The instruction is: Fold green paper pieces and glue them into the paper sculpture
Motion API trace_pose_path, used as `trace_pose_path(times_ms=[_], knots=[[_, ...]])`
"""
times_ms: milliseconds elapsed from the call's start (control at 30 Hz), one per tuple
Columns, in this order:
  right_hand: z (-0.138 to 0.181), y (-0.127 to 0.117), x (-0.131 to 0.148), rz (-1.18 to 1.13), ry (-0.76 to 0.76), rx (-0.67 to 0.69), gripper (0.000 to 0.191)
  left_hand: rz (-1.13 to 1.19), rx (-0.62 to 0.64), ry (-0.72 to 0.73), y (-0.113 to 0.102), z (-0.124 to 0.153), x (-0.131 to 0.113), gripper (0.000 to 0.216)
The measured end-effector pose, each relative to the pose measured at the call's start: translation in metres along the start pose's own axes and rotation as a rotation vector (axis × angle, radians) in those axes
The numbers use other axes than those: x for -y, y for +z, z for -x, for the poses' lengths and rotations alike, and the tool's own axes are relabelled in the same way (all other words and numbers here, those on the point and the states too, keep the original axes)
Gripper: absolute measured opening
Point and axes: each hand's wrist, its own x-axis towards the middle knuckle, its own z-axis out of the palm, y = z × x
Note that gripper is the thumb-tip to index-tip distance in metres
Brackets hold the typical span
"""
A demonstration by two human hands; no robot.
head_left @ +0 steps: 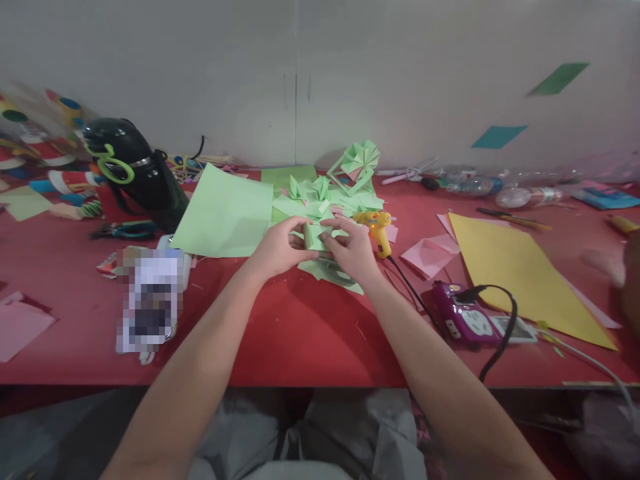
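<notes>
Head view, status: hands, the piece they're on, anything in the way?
Left hand, right hand: both on folded green paper. Paper between them, fingers partly covering it. Glue gun close beside right hand.

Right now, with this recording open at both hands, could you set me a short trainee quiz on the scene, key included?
1. Multiple choice: what are the left hand and right hand holding between them?
A) a pair of pliers
B) a folded light-green paper piece
C) a plastic bottle

2. True or false: the yellow glue gun lies nearer the right hand than the left.

3. Fill in the colour: the power strip with a black plug in it is ____.

Key: 1. B; 2. True; 3. Purple.
</notes>
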Motion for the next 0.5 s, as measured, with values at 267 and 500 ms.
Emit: trace_pose_path(times_ms=[267,500], knots=[[-0.0008,-0.0048,0.0018,0.383,-0.295,-0.036,0.026,-0.026,0.027,0.006,0.0003,0.0002,0.0003,0.055],[0.0038,0.0028,0.0041,0.290,-0.250,-0.059,0.024,-0.119,-0.010,0.007,0.0022,0.0007,-0.0009,0.056]])
